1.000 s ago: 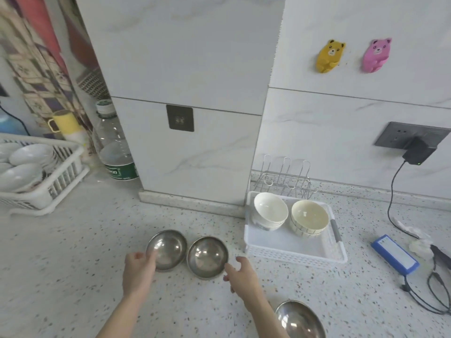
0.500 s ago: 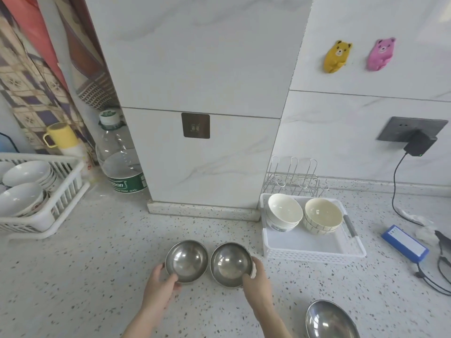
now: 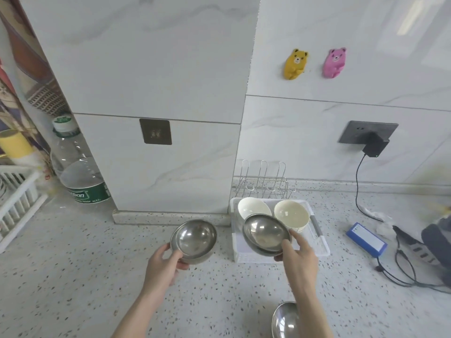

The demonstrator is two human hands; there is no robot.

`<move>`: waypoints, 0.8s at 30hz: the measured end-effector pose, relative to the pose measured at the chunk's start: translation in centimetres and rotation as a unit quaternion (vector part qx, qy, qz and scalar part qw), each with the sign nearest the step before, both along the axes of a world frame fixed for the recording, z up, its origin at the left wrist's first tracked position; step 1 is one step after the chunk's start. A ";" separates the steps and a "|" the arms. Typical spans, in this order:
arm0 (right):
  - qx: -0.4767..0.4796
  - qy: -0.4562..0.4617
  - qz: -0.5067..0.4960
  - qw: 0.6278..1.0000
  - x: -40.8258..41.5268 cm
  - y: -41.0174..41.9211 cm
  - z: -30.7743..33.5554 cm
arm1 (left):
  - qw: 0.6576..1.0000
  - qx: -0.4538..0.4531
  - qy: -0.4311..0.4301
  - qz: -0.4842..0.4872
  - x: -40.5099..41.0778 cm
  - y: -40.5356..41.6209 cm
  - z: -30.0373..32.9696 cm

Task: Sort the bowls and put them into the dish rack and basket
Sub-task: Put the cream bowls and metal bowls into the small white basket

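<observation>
Two round steel bowls are gripped by curled fingers: one [image 3: 194, 239] by the left hand [image 3: 162, 267] at frame centre, one [image 3: 266, 234] by the right hand [image 3: 296, 258] over the white plastic basket [image 3: 322, 247], where its tilted rim could be knocked against the white ceramic bowl [image 3: 253, 207] and cream bowl [image 3: 291, 214]

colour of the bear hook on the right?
Pink bear hook, beside the yellow one; head view shows it clearly.

Steel bowls [image 3: 194, 239] [image 3: 266, 234] held, tilted; basket [image 3: 322, 250] behind.

Home kitchen: speckled counter [image 3: 73, 276], dish rack [image 3: 17, 203] (bowls about).
</observation>
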State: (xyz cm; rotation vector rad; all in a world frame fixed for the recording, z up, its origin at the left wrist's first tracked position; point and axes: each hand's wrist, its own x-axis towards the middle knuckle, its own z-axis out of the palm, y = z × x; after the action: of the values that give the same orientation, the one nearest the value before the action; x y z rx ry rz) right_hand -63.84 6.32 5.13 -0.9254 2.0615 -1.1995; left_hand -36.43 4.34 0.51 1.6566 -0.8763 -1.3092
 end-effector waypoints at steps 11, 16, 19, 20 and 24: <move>0.197 0.147 0.085 0.966 -12.3 -4.9 2.7 | 0.998 -0.007 0.011 -0.067 -8.7 -1.5 1.9; 0.237 0.177 0.130 0.946 -14.1 -6.6 2.0 | 0.996 0.015 0.002 -0.089 -11.0 -2.0 2.4; 0.273 0.174 0.168 0.931 -14.2 -7.4 2.4 | 0.997 0.000 0.013 -0.079 -12.0 -2.1 2.6; 0.284 0.168 0.185 0.926 -14.1 -7.8 2.5 | 0.997 -0.008 0.015 -0.070 -12.3 -2.1 2.7; 0.315 0.175 0.225 0.905 -13.9 -8.7 2.9 | 0.999 -0.014 0.018 -0.048 -13.1 -2.2 2.8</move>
State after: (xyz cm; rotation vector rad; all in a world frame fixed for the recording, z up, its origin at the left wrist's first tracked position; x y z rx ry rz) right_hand -77.78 -2.38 8.02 -1.2407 2.1202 -0.1002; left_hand -49.56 2.16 3.28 1.5804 -0.9592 -1.3810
